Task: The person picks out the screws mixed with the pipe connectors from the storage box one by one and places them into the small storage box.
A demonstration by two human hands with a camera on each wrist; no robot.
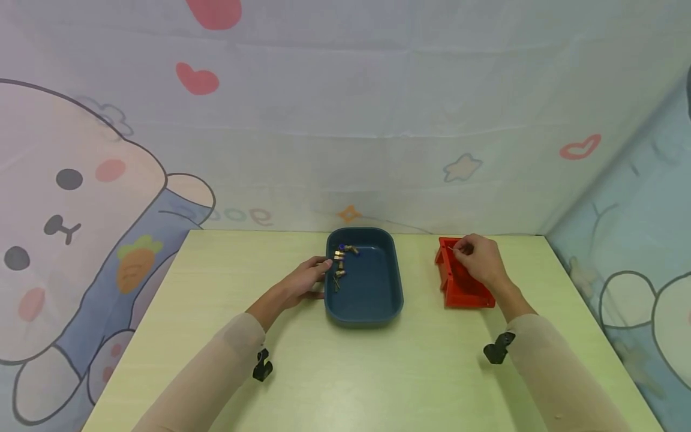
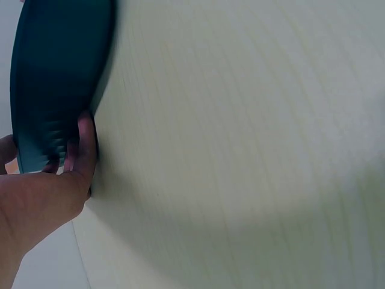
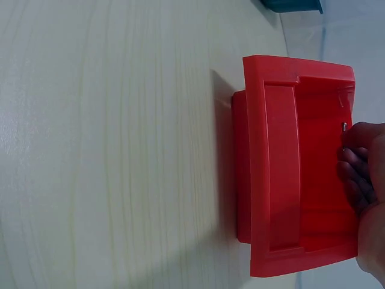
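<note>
Brass fittings (image 1: 340, 264) line the nine-o'clock side inside the deep-blue tray (image 1: 376, 288); the left hand (image 1: 303, 281) grips its rim there. At three o'clock, the right hand (image 1: 481, 261) pinches a slim metal piece (image 3: 344, 126), partly hiding the glossy red bin (image 1: 468, 300). Pale wood-grain table (image 1: 367, 372); cartoon-printed backdrop (image 1: 345, 138) at twelve.

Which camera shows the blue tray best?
The head view: nearly the whole blue tray shows, metal pieces inside. The left wrist view shows its outside, cut off at the top; the right wrist view, only a bit at the top edge.
</note>
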